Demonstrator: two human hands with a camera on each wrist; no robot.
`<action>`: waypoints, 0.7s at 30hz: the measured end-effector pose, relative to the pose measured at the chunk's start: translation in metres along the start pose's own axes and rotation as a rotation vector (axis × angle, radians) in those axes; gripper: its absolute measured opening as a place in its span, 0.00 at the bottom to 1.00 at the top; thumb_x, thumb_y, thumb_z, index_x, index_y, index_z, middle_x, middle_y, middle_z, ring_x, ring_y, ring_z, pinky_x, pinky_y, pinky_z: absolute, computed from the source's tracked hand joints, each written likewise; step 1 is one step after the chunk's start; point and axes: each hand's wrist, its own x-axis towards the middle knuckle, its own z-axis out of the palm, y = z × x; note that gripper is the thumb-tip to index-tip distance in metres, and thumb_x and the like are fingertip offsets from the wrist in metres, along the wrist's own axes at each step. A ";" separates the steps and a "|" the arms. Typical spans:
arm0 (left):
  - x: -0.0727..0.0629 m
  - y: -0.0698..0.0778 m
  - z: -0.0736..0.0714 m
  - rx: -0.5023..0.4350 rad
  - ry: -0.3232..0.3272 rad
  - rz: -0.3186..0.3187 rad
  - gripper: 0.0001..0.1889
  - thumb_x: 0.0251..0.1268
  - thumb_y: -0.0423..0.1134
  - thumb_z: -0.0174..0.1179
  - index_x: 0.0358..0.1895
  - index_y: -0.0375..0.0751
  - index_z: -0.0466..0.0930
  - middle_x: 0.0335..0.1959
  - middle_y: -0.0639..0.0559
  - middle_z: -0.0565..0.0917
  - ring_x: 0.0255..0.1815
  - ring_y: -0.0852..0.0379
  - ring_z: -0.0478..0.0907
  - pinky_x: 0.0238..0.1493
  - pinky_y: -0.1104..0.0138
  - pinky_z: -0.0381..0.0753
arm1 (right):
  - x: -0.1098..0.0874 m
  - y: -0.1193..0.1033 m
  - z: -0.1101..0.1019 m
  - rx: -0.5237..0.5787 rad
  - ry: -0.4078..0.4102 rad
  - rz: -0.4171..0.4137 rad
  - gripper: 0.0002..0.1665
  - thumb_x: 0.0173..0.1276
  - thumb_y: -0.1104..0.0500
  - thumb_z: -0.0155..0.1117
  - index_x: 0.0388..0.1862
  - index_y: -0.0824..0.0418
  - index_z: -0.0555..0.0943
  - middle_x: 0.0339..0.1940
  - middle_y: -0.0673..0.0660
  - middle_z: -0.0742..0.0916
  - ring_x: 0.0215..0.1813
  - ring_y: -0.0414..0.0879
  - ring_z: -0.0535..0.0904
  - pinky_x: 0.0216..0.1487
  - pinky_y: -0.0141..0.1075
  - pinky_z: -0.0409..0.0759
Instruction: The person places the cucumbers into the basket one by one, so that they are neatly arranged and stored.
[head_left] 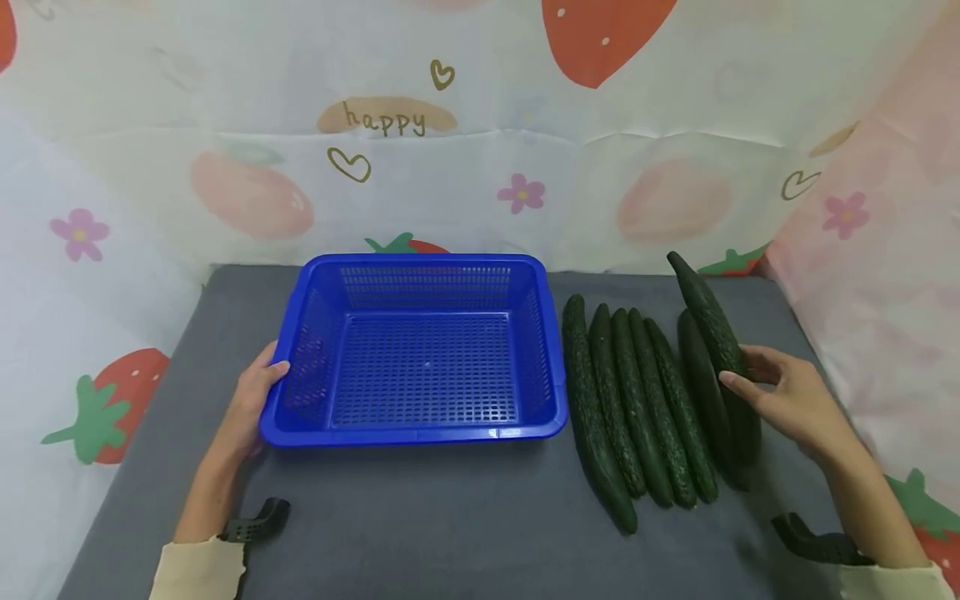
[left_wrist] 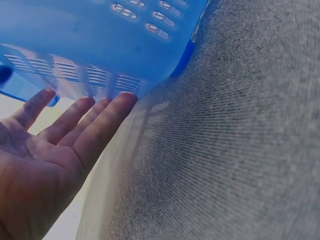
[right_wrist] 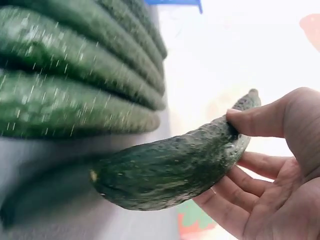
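My left hand [head_left: 246, 404] holds a blue plastic basket [head_left: 420, 435] by its left side, the thumb over the rim. In the left wrist view the fingers lie against the outside of its slotted wall [left_wrist: 95, 75]; the thumb is hidden there. The basket's inside has nothing in it. On the right, my right hand [head_left: 798, 400] grips a dark green cucumber [head_left: 708, 321] between thumb and fingers. It is tilted above the cloth in the right wrist view, with a dark shadow [right_wrist: 45, 185] near it. Several cucumbers [head_left: 637, 417] lie side by side between basket and right hand.
Grey cloth [head_left: 420, 525] covers the table. Behind it and at both sides hang pale sheets [head_left: 480, 192] printed with strawberries, flowers and hearts. A black wrist strap [head_left: 258, 521] is on the left wrist, another strap [head_left: 817, 542] on the right.
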 end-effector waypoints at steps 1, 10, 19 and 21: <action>0.000 0.000 0.001 0.002 -0.001 -0.001 0.20 0.87 0.37 0.40 0.74 0.51 0.67 0.51 0.57 0.89 0.46 0.61 0.89 0.44 0.67 0.90 | -0.001 -0.004 0.001 0.004 0.009 -0.011 0.43 0.82 0.45 0.59 0.80 0.74 0.63 0.72 0.84 0.73 0.69 0.80 0.73 0.58 0.70 0.79; 0.001 0.000 0.001 0.037 -0.004 -0.011 0.20 0.87 0.37 0.41 0.74 0.50 0.67 0.52 0.57 0.88 0.47 0.60 0.89 0.44 0.66 0.90 | -0.003 -0.040 0.011 0.025 0.044 -0.078 0.40 0.80 0.46 0.64 0.79 0.68 0.68 0.72 0.79 0.77 0.68 0.76 0.77 0.57 0.69 0.80; 0.001 0.002 -0.005 0.090 -0.021 -0.022 0.22 0.87 0.38 0.41 0.78 0.45 0.63 0.54 0.57 0.87 0.49 0.60 0.89 0.46 0.66 0.90 | 0.000 -0.072 0.018 0.023 0.080 -0.203 0.36 0.77 0.49 0.69 0.77 0.63 0.73 0.70 0.74 0.81 0.64 0.72 0.82 0.52 0.63 0.85; 0.000 0.003 -0.005 0.088 -0.025 -0.029 0.23 0.87 0.39 0.41 0.78 0.44 0.62 0.55 0.57 0.87 0.50 0.60 0.89 0.47 0.66 0.90 | 0.002 -0.079 0.019 0.016 0.074 -0.232 0.34 0.77 0.50 0.69 0.76 0.62 0.74 0.69 0.73 0.82 0.64 0.71 0.82 0.52 0.63 0.85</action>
